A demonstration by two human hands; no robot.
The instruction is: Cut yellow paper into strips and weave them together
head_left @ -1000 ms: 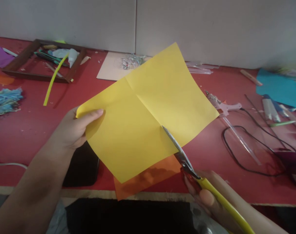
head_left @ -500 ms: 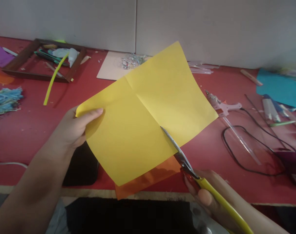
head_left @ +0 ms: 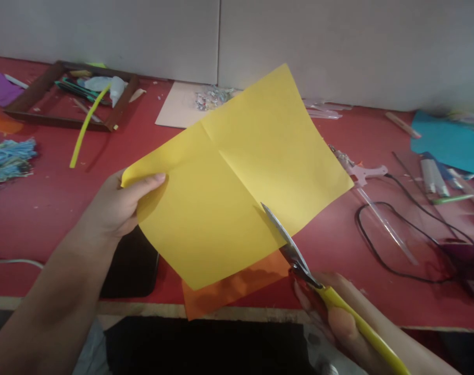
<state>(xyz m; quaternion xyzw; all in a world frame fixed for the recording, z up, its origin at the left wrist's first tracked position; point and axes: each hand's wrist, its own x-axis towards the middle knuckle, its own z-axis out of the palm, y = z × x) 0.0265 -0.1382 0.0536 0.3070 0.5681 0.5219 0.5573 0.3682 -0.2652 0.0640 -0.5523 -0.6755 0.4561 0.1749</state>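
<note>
A yellow sheet of paper (head_left: pixel 206 208) with a crease down its middle is held up over the red table. My left hand (head_left: pixel 123 203) grips its left corner, thumb on top and the other fingers hidden underneath. In my right hand (head_left: pixel 334 312) are yellow-handled scissors (head_left: pixel 295 260). One blade lies above the paper and its tip points along the crease; the other blade passes below, mostly out of sight. Beneath the yellow sheet, an orange sheet (head_left: pixel 237 291) lies at the table's front edge. A black flat object (head_left: pixel 133 265) rests under my left wrist.
On the right are a glue gun (head_left: pixel 364 172) with its black cord (head_left: pixel 385 273) and a blue sheet (head_left: pixel 444 140). A brown frame (head_left: pixel 57 120) with tools inside stands back left, near a blue bundle of strands (head_left: pixel 10 159). A wall (head_left: pixel 299 47) closes off the back.
The scissors' tip has shifted slightly right relative to the crease. The paper's right corner has moved a little right and its lower corner has risen slightly. My left hand stays put.
</note>
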